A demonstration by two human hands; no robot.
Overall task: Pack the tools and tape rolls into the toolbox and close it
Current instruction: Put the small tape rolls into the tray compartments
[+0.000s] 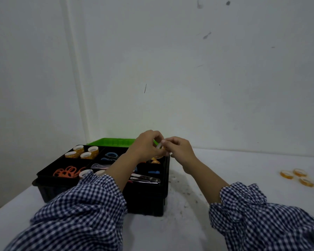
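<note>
White tape roll (159, 146) pinched by left hand (146, 146) and right hand (180, 149) over the toolbox (147, 200) right rim.

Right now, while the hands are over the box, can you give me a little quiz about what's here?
1. True or false: the toolbox is shut.
2. How many loose rolls lie on the table on the right? A two, B three, C six.
3. Fill in: the left hand and right hand together hold a ____.

Key
1. False: its green lid is open behind it.
2. B, three.
3. A tape roll, above the toolbox's far right corner.
</note>
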